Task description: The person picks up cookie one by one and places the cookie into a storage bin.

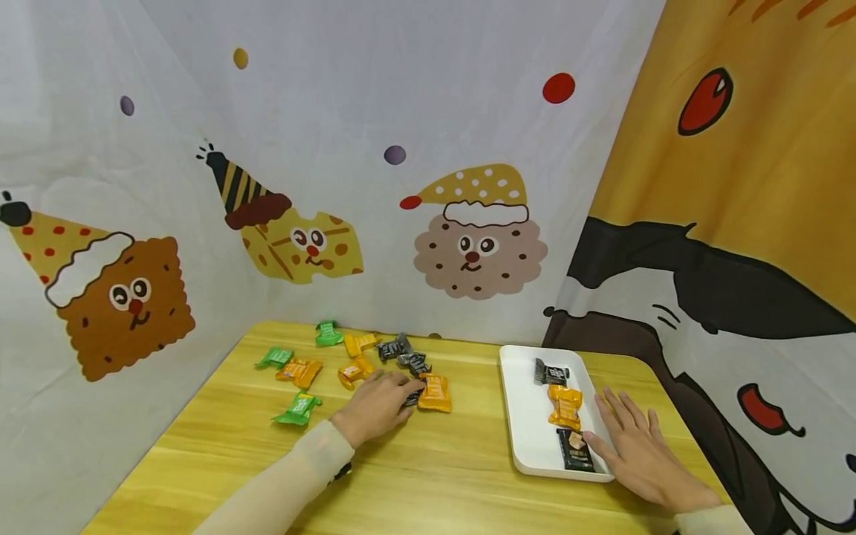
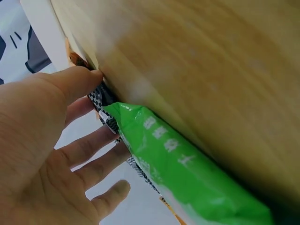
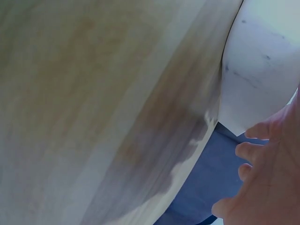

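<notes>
My left hand (image 1: 377,405) reaches into a loose group of wrapped candies at the table's middle. Its thumb and index finger pinch a black-wrapped candy (image 1: 412,398), beside an orange-wrapped candy (image 1: 435,393). In the left wrist view, the checkered black wrapper (image 2: 99,96) shows at the thumb tip, and a green-wrapped candy (image 2: 173,164) lies close by. My right hand (image 1: 638,449), fingers spread, rests at the right side of a white tray (image 1: 526,416), its thumb over the rim. In the tray are a small black candy (image 1: 551,371), an orange candy (image 1: 565,406) and a larger black candy (image 1: 576,450).
Other green candies (image 1: 298,409), orange candies (image 1: 299,372) and black candies (image 1: 394,347) lie scattered on the left and back of the wooden table (image 1: 428,475). A printed cloth (image 1: 401,74) hangs behind the table, and another cartoon-printed part runs along the right side.
</notes>
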A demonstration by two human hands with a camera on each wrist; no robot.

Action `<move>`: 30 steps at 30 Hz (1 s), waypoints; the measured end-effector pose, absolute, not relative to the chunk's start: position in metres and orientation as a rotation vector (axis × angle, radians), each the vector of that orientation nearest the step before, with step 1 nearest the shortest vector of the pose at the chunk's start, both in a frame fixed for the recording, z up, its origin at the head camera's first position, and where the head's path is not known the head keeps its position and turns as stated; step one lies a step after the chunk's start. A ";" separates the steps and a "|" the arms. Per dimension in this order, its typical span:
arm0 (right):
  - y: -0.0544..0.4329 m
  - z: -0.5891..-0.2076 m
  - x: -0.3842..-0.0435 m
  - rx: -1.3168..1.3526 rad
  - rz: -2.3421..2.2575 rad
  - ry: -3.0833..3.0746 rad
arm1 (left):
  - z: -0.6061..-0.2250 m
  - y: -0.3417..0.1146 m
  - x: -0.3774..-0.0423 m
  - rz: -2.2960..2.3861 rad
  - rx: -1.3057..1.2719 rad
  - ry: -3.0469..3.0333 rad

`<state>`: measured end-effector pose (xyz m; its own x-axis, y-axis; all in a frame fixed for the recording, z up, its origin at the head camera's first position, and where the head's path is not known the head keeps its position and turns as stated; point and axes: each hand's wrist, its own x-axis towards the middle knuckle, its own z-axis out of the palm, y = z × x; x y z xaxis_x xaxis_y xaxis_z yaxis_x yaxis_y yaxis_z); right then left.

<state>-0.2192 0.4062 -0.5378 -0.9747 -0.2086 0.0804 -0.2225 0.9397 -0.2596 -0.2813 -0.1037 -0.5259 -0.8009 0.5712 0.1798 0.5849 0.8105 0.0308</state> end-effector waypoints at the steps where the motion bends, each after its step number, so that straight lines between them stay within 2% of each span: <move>1: 0.406 -0.538 -0.219 0.335 0.413 -3.042 | -0.526 -0.103 -0.282 -0.110 -0.920 -2.827; 30: 0.404 -0.541 -0.222 0.309 0.404 -3.083 | -0.532 -0.107 -0.287 -0.133 -0.898 -2.765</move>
<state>-0.2218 0.4036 -0.5409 -0.9803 -0.1928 0.0423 -0.1972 0.9471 -0.2534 -0.2870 -0.1067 -0.5316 -0.7856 0.5679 0.2456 0.5889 0.8081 0.0152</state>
